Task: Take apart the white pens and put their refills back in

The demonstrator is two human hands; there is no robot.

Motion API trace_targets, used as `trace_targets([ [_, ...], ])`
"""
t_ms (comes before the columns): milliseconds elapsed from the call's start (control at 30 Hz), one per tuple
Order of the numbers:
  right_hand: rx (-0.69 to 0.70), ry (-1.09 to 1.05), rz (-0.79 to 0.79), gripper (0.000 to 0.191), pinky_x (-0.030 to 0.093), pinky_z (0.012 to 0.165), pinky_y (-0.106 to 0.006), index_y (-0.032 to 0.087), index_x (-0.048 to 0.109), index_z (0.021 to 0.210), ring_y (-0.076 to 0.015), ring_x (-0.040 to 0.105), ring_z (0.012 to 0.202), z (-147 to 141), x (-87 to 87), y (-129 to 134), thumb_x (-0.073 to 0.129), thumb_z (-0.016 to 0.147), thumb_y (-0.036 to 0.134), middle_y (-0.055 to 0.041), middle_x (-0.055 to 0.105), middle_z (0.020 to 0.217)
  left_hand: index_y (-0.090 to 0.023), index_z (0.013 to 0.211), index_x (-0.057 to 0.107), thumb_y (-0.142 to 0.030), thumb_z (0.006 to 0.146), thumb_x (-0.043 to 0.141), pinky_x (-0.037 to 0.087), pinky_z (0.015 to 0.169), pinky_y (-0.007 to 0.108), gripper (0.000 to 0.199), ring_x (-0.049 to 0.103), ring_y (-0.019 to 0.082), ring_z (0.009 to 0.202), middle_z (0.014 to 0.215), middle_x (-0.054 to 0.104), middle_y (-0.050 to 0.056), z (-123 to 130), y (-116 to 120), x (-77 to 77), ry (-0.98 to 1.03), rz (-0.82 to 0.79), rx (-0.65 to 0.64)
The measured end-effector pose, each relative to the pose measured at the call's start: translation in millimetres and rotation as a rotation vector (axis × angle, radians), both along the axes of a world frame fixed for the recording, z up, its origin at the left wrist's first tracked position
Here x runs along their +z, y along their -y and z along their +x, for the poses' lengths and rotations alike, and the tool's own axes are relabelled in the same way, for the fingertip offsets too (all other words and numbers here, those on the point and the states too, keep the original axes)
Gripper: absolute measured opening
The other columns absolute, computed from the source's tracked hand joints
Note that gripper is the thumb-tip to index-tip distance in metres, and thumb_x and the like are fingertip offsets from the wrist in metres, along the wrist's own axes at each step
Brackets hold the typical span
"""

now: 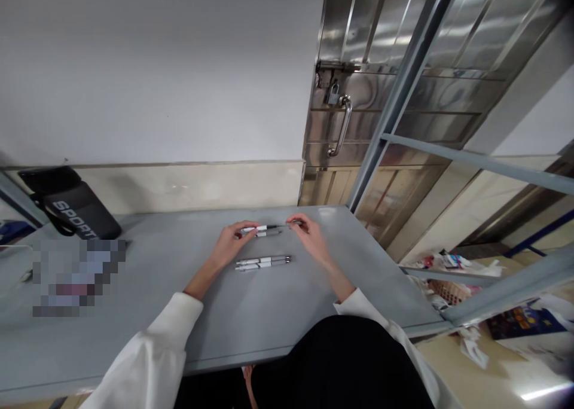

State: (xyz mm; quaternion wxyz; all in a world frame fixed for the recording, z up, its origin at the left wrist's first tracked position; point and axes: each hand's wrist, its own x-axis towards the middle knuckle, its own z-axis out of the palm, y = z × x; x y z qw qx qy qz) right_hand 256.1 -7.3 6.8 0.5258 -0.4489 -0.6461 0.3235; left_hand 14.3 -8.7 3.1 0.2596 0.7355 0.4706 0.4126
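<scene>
My left hand (228, 243) pinches a white and black pen (269, 226) held level just above the table. The pen's thin end points right, toward my right hand (310, 237). With its fingertips closed, my right hand grips a small dark, shiny pen part (294, 222) by the pen's tip; its exact shape is hard to see. Just below the held pen lies another white and grey pen (268, 234), partly behind my left fingers. Nearer to me, a few white and silver pens (264, 262) lie side by side on the grey table (251, 313).
A black bottle-like case (83, 203) marked SPORT stands at the table's back left, beside a blurred-out flat item (78, 274). A wall edges the back. Metal frame bars (390, 116) rise at the right, before a padlocked steel door (359, 98).
</scene>
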Motion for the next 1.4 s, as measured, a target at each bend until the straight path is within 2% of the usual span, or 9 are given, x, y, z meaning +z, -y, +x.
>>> trace_targets([
  [267,0.108,-0.004,0.055,0.014,0.049,0.085,-0.033,0.022,0.066,0.09,-0.0187,0.064,0.093,-6,-3.7,0,0.059,0.084,0.033,-0.0031,0.069,0.095,-0.027,0.106,0.074,-0.05,0.087,0.058,0.046,0.074,0.029,0.033,0.065,0.023,0.1,0.113,0.074,0.003,4,2,0.0,0.012,-0.015,-0.023],
  [500,0.198,-0.003,0.07,0.016,0.05,0.091,-0.034,0.022,0.065,0.094,-0.019,0.065,0.096,-11,0.2,8,0.06,0.085,0.035,-0.0032,0.069,0.097,-0.025,0.106,0.074,-0.05,0.087,0.058,0.048,0.078,0.03,0.035,0.065,0.024,0.103,0.113,0.074,0.005,9,6,1.3,0.026,-0.028,-0.051],
  [667,0.21,-0.004,0.065,0.015,0.05,0.091,-0.034,0.024,0.065,0.093,-0.0191,0.065,0.098,-12,0.0,8,0.061,0.084,0.036,-0.0027,0.069,0.097,-0.027,0.105,0.074,-0.048,0.087,0.059,0.047,0.076,0.028,0.031,0.065,0.023,0.105,0.112,0.074,0.003,8,5,0.1,0.053,-0.025,-0.062],
  [767,0.199,-0.05,0.009,0.02,0.052,0.084,-0.033,0.024,0.064,0.094,-0.0183,0.068,0.088,-13,-2.5,7,0.062,0.084,0.041,-0.0023,0.069,0.09,-0.026,0.104,0.074,-0.046,0.086,0.061,0.047,0.075,0.028,0.03,0.066,0.023,0.104,0.11,0.074,0.003,8,6,-0.1,0.068,-0.025,-0.076],
  [933,0.203,-0.101,-0.121,0.029,0.05,0.058,-0.029,0.023,0.061,0.094,-0.016,0.059,0.053,-13,-9.6,4,0.054,0.088,0.051,0.0025,0.062,0.058,-0.026,0.103,0.075,-0.046,0.085,0.062,0.048,0.079,0.029,0.03,0.066,0.023,0.101,0.108,0.075,0.004,12,10,2.7,0.06,-0.03,-0.108],
  [1000,0.19,-0.098,-0.128,0.03,0.048,0.056,-0.029,0.023,0.061,0.095,-0.0156,0.058,0.053,-13,-10.9,3,0.051,0.089,0.051,0.0024,0.062,0.058,-0.026,0.104,0.075,-0.046,0.086,0.062,0.048,0.078,0.03,0.03,0.066,0.023,0.101,0.109,0.075,0.004,13,11,4.0,0.059,-0.03,-0.095],
  [1133,0.201,-0.096,-0.071,0.027,0.048,0.063,-0.027,0.024,0.059,0.105,-0.0138,0.059,0.064,-13,-9.6,3,0.056,0.086,0.043,0.0018,0.063,0.074,-0.026,0.104,0.075,-0.046,0.086,0.062,0.047,0.074,0.028,0.03,0.067,0.022,0.098,0.108,0.075,0.003,13,11,5.8,0.06,-0.034,-0.073],
  [1300,0.195,-0.064,-0.144,0.032,0.039,0.054,-0.025,0.022,0.06,0.103,-0.012,0.048,0.05,-14,-8.5,4,0.049,0.09,0.048,0.0065,0.049,0.052,-0.024,0.105,0.075,-0.046,0.086,0.062,0.047,0.076,0.028,0.032,0.066,0.023,0.101,0.11,0.074,0.004,14,13,7.6,0.062,-0.025,-0.098],
  [1400,0.217,-0.102,-0.17,0.031,0.037,0.054,-0.025,0.021,0.061,0.102,-0.0121,0.049,0.053,-14,-8.8,2,0.05,0.088,0.046,0.0043,0.054,0.057,-0.023,0.105,0.075,-0.048,0.086,0.06,0.046,0.075,0.029,0.035,0.066,0.024,0.101,0.109,0.075,0.005,14,13,7.0,0.049,-0.018,-0.073],
])
